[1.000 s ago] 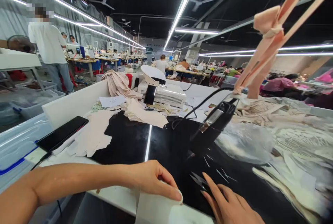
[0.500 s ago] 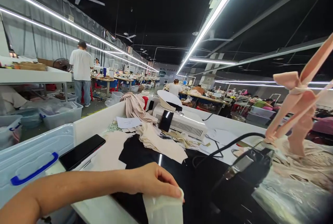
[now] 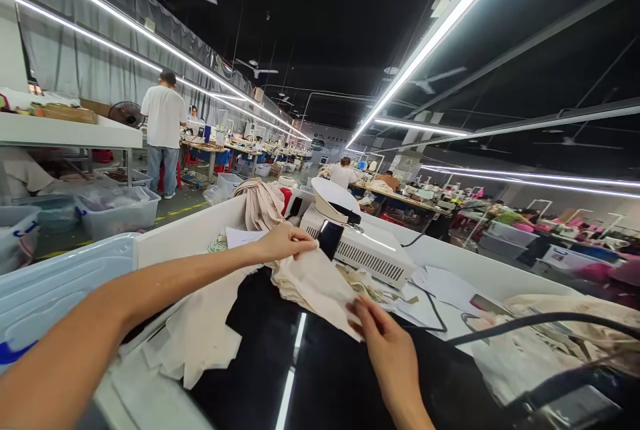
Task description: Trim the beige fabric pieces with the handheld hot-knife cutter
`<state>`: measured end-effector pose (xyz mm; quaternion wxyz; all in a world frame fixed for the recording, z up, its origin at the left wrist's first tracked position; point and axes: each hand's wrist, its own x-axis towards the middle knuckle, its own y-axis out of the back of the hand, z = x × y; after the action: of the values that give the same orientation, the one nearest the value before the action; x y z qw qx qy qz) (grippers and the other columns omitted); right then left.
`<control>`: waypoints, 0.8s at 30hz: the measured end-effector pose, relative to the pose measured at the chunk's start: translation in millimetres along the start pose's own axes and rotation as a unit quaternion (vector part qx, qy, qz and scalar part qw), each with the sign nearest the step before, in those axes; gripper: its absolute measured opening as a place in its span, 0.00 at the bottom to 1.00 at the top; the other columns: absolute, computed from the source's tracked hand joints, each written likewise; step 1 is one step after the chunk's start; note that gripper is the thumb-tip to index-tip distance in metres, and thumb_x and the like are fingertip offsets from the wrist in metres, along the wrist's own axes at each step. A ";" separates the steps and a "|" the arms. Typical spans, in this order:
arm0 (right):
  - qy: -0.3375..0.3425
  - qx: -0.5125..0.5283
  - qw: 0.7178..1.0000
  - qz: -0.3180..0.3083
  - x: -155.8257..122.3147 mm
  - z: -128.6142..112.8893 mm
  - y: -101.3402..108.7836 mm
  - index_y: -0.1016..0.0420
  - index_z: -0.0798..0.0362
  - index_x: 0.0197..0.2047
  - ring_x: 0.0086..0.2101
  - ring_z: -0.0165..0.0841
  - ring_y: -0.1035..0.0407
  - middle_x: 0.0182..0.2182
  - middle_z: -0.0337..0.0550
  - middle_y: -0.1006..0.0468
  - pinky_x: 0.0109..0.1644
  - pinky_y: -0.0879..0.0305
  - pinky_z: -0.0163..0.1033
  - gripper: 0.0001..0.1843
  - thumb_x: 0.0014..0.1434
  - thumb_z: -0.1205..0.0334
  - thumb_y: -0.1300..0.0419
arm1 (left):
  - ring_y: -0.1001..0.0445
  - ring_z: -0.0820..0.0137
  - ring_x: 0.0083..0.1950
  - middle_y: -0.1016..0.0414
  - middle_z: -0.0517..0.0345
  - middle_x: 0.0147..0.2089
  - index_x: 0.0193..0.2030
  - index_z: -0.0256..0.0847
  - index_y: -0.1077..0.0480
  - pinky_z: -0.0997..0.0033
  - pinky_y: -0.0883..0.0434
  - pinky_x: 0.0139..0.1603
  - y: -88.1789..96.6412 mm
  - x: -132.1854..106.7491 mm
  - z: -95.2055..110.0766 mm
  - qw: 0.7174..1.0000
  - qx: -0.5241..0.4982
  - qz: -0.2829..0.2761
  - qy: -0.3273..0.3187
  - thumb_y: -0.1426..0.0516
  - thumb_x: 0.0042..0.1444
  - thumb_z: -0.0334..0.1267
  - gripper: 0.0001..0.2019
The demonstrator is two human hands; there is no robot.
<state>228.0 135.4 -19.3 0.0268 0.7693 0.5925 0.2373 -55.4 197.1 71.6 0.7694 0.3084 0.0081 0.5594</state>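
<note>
My left hand (image 3: 285, 242) reaches forward over the black tabletop (image 3: 340, 377) and pinches the far corner of a cream fabric piece (image 3: 320, 287). My right hand (image 3: 387, 343) pinches the near edge of the same piece. The piece is spread between both hands, above a stack of similar cream pieces (image 3: 293, 283). Behind it stands a white machine (image 3: 363, 247) with a tilted round top.
More cream cut pieces (image 3: 200, 337) lie at the left of the table by a clear bin lid (image 3: 55, 290). A black cable (image 3: 545, 320) and lace fabric (image 3: 565, 337) are at right. A person in white (image 3: 163, 130) stands at far left among sewing tables.
My left hand moved from the near table edge forward to the stack. My right hand came back into view and took the piece's near edge. The camera tilted up and left.
</note>
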 end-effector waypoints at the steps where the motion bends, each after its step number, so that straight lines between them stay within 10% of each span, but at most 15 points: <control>1: 0.031 -0.021 0.999 0.020 14.5 1.2 -3.0 0.09 0.50 0.56 0.55 0.58 0.13 0.54 0.56 0.09 0.64 0.17 0.61 0.44 0.62 0.19 0.37 | 0.23 0.66 0.40 0.16 0.56 0.39 0.51 0.37 0.13 0.72 0.30 0.41 0.8 9.8 -4.2 1.000 0.007 0.010 -0.014 0.38 0.74 0.51 0.19; 5: 0.127 -0.104 0.986 0.016 42.0 23.8 -21.2 0.09 0.50 0.57 0.68 0.59 0.22 0.64 0.57 0.13 0.78 0.33 0.67 0.38 0.69 0.28 0.44 | 0.17 0.60 0.56 0.12 0.51 0.51 0.51 0.39 0.14 0.67 0.24 0.58 0.9 21.2 -36.6 0.997 0.051 0.003 -0.052 0.35 0.75 0.48 0.14; 13: 0.155 -0.274 0.945 -0.084 27.6 64.2 -41.2 0.10 0.54 0.60 0.65 0.53 0.18 0.66 0.61 0.14 0.76 0.29 0.63 0.26 0.74 0.64 0.48 | 0.17 0.55 0.67 0.14 0.47 0.63 0.55 0.39 0.17 0.42 0.26 0.75 -4.5 -8.5 -101.7 0.983 0.135 -0.101 -0.068 0.34 0.78 0.47 0.13; 19: 0.128 -0.358 0.922 -0.071 15.8 49.6 -29.7 0.14 0.57 0.66 0.69 0.55 0.22 0.69 0.66 0.18 0.74 0.26 0.62 0.32 0.69 0.78 0.50 | 0.17 0.55 0.69 0.12 0.50 0.66 0.60 0.43 0.14 0.62 0.27 0.73 -4.4 -14.9 -96.2 0.977 0.181 -0.095 -0.066 0.41 0.81 0.46 0.16; 24: 0.156 -0.329 0.926 -0.100 -20.9 17.4 -20.2 0.14 0.52 0.67 0.68 0.52 0.20 0.69 0.58 0.16 0.74 0.24 0.55 0.28 0.72 0.71 0.47 | 0.17 0.53 0.68 0.14 0.48 0.66 0.61 0.41 0.16 0.52 0.25 0.74 7.8 -15.5 -75.0 0.975 0.214 -0.042 -0.044 0.44 0.84 0.47 0.17</control>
<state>212.8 126.3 -48.2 0.2091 0.6075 0.5519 0.5315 -94.7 220.1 9.5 0.7081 0.4895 0.1062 0.4978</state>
